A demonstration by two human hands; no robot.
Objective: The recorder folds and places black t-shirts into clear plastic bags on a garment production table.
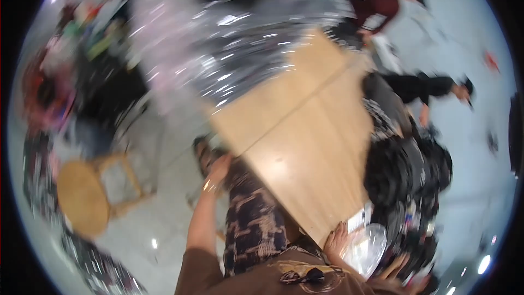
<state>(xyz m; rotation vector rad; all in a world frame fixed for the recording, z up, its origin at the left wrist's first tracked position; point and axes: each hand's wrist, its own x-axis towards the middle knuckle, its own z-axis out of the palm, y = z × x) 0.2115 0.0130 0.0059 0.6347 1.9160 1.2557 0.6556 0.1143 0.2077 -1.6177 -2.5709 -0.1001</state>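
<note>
A light wooden table stands in front of me, its near edge running beside my patterned trousers. My left hand is down by my knee, close to the table's left edge; motion blur hides its fingers. On the right, my right hand rests at the near corner of the table with its fingers stretched out. Next to it lie a round clear plastic thing and a small white item. Shiny plastic-wrapped dark packages cover the table's far end.
A round wooden stool stands on the pale floor at left. Bags and mixed goods are heaped behind it. Along the right side are a dark pile, a person in black and another in a dark red top.
</note>
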